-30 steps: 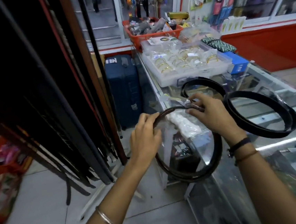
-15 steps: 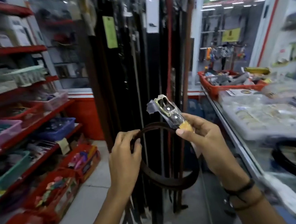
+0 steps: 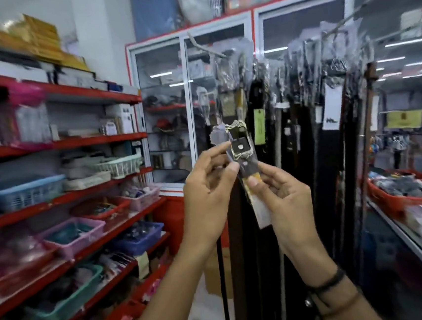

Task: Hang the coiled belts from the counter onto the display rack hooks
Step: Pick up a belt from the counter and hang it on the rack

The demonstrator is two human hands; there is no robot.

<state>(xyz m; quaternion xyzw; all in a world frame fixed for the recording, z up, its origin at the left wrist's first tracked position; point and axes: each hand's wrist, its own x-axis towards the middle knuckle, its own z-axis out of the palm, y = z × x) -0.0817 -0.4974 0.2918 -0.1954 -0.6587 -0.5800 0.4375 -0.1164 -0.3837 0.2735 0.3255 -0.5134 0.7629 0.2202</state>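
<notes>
I hold a dark brown belt up in front of the display rack (image 3: pixel 330 122). Its ornate metal buckle (image 3: pixel 239 144), wrapped in clear plastic, points upward at chest height. My left hand (image 3: pixel 208 193) pinches the belt just beside and below the buckle. My right hand (image 3: pixel 283 204) grips the strap lower down, over a yellow and white tag (image 3: pixel 256 204). The strap (image 3: pixel 237 260) hangs straight down between my forearms. The rack's hooks (image 3: pixel 209 49) stick out above, loaded with many hanging dark belts.
Red shelves (image 3: pixel 74 142) with coloured plastic baskets fill the left side. A glass cabinet (image 3: pixel 166 112) stands behind the rack. The glass counter (image 3: pixel 419 243) with a red basket (image 3: pixel 399 201) runs along the right edge. Tiled floor lies below.
My view swung from the counter up to the rack. The belt went from a coil to hanging straight, and both hands lifted the buckle end higher; my left hand moved up to the buckle.
</notes>
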